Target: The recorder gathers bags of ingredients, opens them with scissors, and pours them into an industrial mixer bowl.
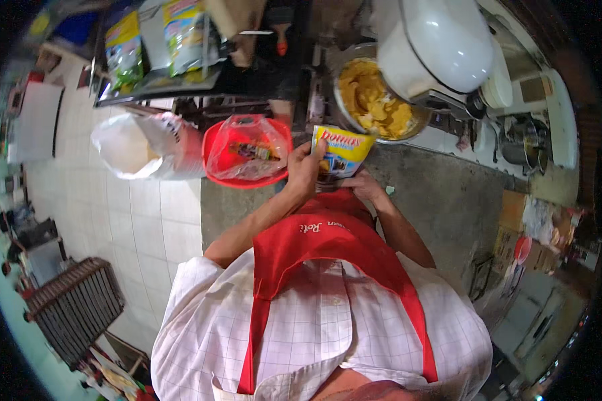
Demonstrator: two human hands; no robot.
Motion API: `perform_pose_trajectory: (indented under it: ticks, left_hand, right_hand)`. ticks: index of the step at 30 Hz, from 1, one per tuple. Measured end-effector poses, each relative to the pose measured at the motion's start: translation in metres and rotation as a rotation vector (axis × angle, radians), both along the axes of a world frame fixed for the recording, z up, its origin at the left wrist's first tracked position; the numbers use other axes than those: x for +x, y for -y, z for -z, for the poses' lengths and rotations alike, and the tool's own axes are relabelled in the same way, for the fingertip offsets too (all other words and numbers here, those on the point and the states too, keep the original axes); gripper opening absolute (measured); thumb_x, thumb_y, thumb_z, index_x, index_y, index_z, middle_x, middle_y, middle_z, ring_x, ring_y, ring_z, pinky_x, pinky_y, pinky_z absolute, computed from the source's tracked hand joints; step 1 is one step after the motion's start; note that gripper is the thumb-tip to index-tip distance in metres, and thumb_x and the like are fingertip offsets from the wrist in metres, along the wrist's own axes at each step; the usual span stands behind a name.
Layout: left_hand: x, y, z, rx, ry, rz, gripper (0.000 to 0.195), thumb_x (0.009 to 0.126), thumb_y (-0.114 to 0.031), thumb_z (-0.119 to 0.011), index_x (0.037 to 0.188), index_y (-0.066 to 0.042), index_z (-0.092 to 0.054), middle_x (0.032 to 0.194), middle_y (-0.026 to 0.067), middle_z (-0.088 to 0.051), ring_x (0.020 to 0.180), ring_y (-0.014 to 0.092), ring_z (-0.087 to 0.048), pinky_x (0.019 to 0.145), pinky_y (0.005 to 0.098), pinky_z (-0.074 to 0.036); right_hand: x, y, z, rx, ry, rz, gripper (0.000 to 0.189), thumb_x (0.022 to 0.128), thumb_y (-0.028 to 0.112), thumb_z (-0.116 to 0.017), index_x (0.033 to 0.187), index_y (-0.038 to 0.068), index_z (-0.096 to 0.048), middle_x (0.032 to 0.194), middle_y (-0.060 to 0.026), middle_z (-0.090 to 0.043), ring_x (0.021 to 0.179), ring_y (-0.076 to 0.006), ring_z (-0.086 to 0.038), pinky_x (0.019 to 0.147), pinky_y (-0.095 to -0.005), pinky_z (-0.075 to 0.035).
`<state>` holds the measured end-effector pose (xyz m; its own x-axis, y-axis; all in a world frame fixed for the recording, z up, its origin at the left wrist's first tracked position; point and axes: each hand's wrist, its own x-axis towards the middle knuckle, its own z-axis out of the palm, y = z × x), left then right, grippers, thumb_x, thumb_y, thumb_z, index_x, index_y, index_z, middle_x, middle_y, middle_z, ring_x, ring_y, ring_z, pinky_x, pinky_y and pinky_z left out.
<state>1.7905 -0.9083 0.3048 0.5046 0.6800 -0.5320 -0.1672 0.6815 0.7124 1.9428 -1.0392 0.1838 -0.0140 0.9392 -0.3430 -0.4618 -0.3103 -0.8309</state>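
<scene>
My left hand grips the left side of a yellow and blue printed packet, its thumb over the front. At the packet's lower right edge is my right hand, its fingers partly hidden behind it. Just beyond the packet stands a metal mixing bowl holding a yellow dough-like mix, under a white stand mixer. To the left of my hands is a red bin lined with a clear plastic bag, with a printed wrapper inside.
An open white sack stands left of the bin. On the dark table ahead lie more packets and a brush. Metal pots are at the right, cardboard boxes nearer me. A slatted rack stands far left.
</scene>
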Motion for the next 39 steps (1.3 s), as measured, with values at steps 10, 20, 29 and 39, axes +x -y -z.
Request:
perform_pose_trajectory:
  ticks: [10,20,29,39]
  left_hand:
    - [0.066,-0.048,0.079,-0.226,-0.187,0.334,0.038,0.099,-0.032,-0.051,0.114,0.003,-0.059,0.098,0.0116,-0.070,0.081,0.025,-0.069,0.073,0.0404,-0.056]
    - [0.042,-0.032,0.103,-0.127,-0.108,0.158,0.036,0.087,0.001,-0.057,0.123,0.001,-0.052,0.102,0.0137,-0.064,0.096,0.025,-0.065,0.083,0.0383,-0.055]
    - [0.031,-0.009,0.051,0.174,0.030,0.382,0.034,0.088,-0.018,-0.067,0.114,0.003,-0.060,0.101,0.0102,-0.068,0.087,0.020,-0.067,0.077,0.0314,-0.054]
    - [0.046,-0.021,0.040,0.690,-0.580,0.337,0.020,0.083,-0.011,-0.067,0.100,0.000,-0.066,0.082,0.0108,-0.068,0.073,0.019,-0.069,0.063,0.0320,-0.055]
  right_hand:
    - [0.018,0.007,-0.070,-0.370,-0.011,0.217,0.030,0.090,0.017,-0.063,0.115,0.001,-0.058,0.096,-0.0089,-0.068,0.070,-0.0126,-0.064,0.045,-0.0230,-0.042]
    - [0.030,-0.052,-0.080,-0.487,-0.009,0.299,0.037,0.089,0.022,-0.065,0.123,0.011,-0.055,0.096,-0.0053,-0.064,0.064,-0.0116,-0.057,0.046,-0.0220,-0.035]
    - [0.042,-0.040,-0.088,-0.351,0.011,0.166,0.045,0.087,0.016,-0.069,0.128,0.012,-0.051,0.100,-0.0047,-0.063,0.073,-0.0118,-0.060,0.053,-0.0232,-0.042]
    - [0.031,-0.035,-0.089,-0.466,0.457,0.476,0.025,0.092,0.012,-0.057,0.114,0.000,-0.061,0.085,-0.0083,-0.066,0.059,-0.0139,-0.062,0.046,-0.0269,-0.047]
